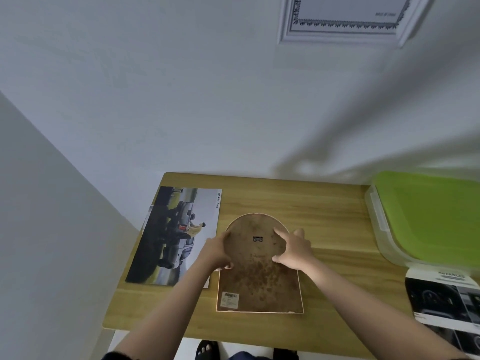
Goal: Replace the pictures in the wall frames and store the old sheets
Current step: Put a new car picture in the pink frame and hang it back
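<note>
An arch-topped picture frame [259,281] lies face down on the wooden table [332,229], its stained brown backing board up, with a small metal hanger near the top and a barcode label at the lower left. My left hand [217,252] grips the frame's left edge, fingers curled round it. My right hand [293,249] rests on the backing's right side, fingertips pressing the board. A car poster sheet [174,235] lies flat to the left of the frame. A white rectangular frame [345,19] hangs on the wall above.
A clear plastic box with a green lid [431,216] stands at the table's right end. Printed sheets with dark car pictures [446,300] lie at the front right. A grey wall borders the table on the left. Feet in sandals show below the front edge.
</note>
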